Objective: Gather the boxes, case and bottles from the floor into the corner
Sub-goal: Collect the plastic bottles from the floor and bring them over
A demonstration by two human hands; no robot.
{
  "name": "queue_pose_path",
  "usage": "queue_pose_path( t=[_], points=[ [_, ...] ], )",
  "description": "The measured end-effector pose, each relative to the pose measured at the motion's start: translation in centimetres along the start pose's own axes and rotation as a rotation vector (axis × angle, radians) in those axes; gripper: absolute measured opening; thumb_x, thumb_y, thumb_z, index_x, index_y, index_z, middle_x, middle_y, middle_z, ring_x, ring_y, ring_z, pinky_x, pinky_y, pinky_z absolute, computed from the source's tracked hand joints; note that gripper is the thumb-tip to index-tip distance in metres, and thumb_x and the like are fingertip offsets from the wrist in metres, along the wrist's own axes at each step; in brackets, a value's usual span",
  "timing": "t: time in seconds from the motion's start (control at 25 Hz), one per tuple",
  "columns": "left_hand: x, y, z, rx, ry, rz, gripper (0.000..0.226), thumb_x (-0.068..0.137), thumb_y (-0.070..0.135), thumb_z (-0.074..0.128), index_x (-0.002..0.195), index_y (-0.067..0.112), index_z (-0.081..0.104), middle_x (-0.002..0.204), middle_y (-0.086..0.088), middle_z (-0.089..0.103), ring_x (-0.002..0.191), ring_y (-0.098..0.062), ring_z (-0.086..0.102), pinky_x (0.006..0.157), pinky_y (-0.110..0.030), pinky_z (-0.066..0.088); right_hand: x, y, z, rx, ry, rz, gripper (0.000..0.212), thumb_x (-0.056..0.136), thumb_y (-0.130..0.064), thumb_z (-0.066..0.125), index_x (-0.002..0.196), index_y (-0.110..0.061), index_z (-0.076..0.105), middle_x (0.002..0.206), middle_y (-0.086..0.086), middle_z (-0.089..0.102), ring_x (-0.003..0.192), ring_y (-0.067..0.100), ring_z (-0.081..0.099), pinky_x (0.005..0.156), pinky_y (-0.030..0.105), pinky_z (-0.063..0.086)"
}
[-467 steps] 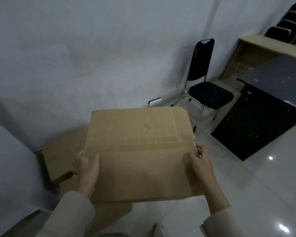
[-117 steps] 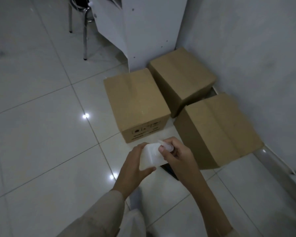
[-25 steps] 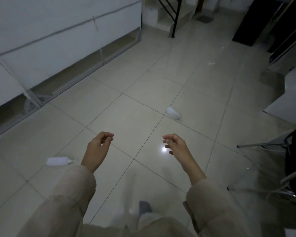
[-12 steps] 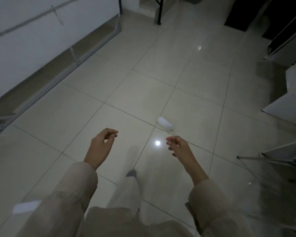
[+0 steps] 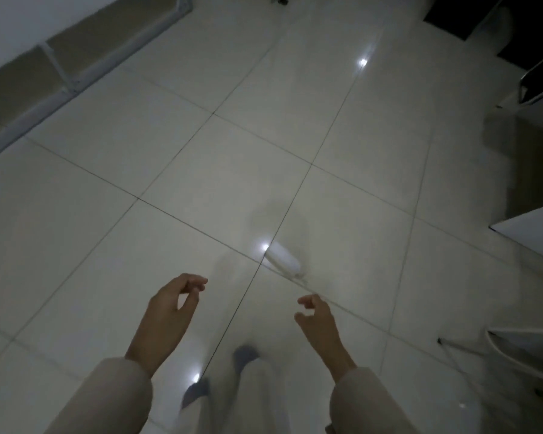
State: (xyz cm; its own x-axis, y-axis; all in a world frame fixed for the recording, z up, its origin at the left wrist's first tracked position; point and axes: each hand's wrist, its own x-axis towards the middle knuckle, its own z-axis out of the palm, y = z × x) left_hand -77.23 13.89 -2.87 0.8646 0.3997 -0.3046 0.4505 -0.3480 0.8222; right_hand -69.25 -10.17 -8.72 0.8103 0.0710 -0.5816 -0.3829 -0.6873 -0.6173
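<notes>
A small white plastic bottle [image 5: 283, 260] lies on its side on the pale tiled floor [image 5: 201, 151], just ahead of me and slightly right of centre. My left hand [image 5: 170, 311] hovers lower left of it, empty, fingers loosely curled and apart. My right hand [image 5: 315, 317] hangs just below the bottle, also empty with curled fingers, not touching it. No boxes or case are in view.
A white shelving unit with a metal frame [image 5: 60, 70] runs along the upper left. A white cabinet edge [image 5: 533, 236] and chair legs [image 5: 464, 346] stand at the right. Dark furniture [image 5: 530, 26] fills the top right corner. My feet [image 5: 220, 377] show below.
I have walked forward, so the bottle now lies closer, just above my right hand. The second bottle at the left has dropped out of view. Both hands stay empty.
</notes>
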Motion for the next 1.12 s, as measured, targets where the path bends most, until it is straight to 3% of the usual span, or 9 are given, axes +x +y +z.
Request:
queue_pose_path(
  t=[0.2,0.4,0.48,0.56,0.64,0.76,0.88,1.0,1.12],
  points=[
    [10.9,-11.3,9.1,-0.013,0.082,-0.038,0.021,0.091,0.005,0.048,0.094,0.019,0.063,0.096,0.007,0.066,0.086,0.022,0.052,0.071,0.007,0.034,18.0,6.6,6.1,-0.235,-0.009,-0.034,0.040,0.082,-0.008,0.058,0.120,-0.013,0.048,0.124,0.011,0.047,0.118,0.031,0.045,0.092,0.033,0.039],
    [18.1,-22.7,17.3,0.002,0.025,-0.049,0.022,0.092,0.009,0.046,0.098,0.021,0.063,0.101,0.016,0.064,0.092,0.020,0.052,0.075,-0.002,0.038,31.2,13.6,12.6,-0.439,0.017,-0.070,0.058,0.083,-0.016,0.059,0.134,-0.010,0.034,0.136,0.014,0.042,0.128,0.032,0.039,0.100,0.039,0.036],
    [20.1,-26.3,19.7,0.001,0.003,-0.048,0.022,0.092,0.010,0.046,0.097,0.024,0.063,0.100,0.020,0.064,0.096,0.018,0.052,0.081,-0.005,0.040,35.8,16.1,14.2,-0.592,0.035,-0.086,0.073,0.085,-0.019,0.059,0.143,-0.007,0.018,0.150,0.015,0.026,0.141,0.028,0.022,0.110,0.040,0.028],
    [21.9,-29.7,21.3,-0.009,-0.003,-0.030,0.024,0.091,0.009,0.047,0.094,0.027,0.062,0.098,0.020,0.065,0.098,0.015,0.052,0.089,-0.020,0.040,39.8,18.5,15.0,-0.804,0.064,-0.078,0.087,0.087,-0.026,0.059,0.147,-0.007,-0.002,0.158,0.011,0.007,0.146,0.026,0.004,0.116,0.042,0.016],
    [23.1,-32.4,22.2,-0.007,-0.016,-0.032,0.025,0.090,0.008,0.048,0.093,0.029,0.061,0.100,0.020,0.064,0.100,0.014,0.051,0.090,-0.025,0.039,42.3,19.9,15.4,-0.868,0.106,-0.014,0.093,0.084,-0.028,0.063,0.147,-0.009,-0.002,0.156,0.012,0.012,0.145,0.028,0.011,0.114,0.045,0.019],
    [23.6,-35.3,22.2,-0.026,-0.007,-0.050,0.027,0.091,0.009,0.048,0.091,0.034,0.060,0.102,0.018,0.064,0.098,0.015,0.052,0.085,-0.021,0.042,43.1,20.0,16.8,-0.780,0.156,0.019,0.073,0.075,-0.023,0.069,0.133,-0.007,0.028,0.132,0.016,0.040,0.120,0.035,0.042,0.092,0.042,0.041],
    [22.4,-35.3,20.8,-0.058,0.009,-0.086,0.026,0.091,0.008,0.049,0.091,0.031,0.060,0.103,0.016,0.064,0.095,0.010,0.056,0.082,-0.015,0.041,40.3,18.4,19.8,-0.727,-0.009,-0.042,0.070,0.072,-0.024,0.071,0.128,-0.008,0.032,0.126,0.013,0.040,0.115,0.033,0.042,0.082,0.039,0.043],
    [19.8,-33.5,17.4,-0.055,0.030,-0.116,0.021,0.089,0.008,0.053,0.100,0.025,0.059,0.106,0.009,0.061,0.103,-0.007,0.055,0.084,-0.017,0.039,34.3,14.0,23.8,-0.734,-0.214,-0.290,0.071,0.071,-0.021,0.069,0.132,-0.017,0.032,0.130,0.006,0.036,0.120,0.028,0.035,0.079,0.035,0.042],
    [16.1,-31.7,12.7,0.153,0.059,-0.087,0.039,0.078,0.014,0.069,0.114,0.020,0.056,0.115,0.003,0.056,0.116,-0.022,0.047,0.094,-0.029,0.034,27.2,8.2,27.2,-0.802,-0.322,-0.603,0.073,0.071,-0.017,0.068,0.135,-0.018,0.033,0.131,0.006,0.038,0.120,0.026,0.037,0.085,0.036,0.044]
  ],
)
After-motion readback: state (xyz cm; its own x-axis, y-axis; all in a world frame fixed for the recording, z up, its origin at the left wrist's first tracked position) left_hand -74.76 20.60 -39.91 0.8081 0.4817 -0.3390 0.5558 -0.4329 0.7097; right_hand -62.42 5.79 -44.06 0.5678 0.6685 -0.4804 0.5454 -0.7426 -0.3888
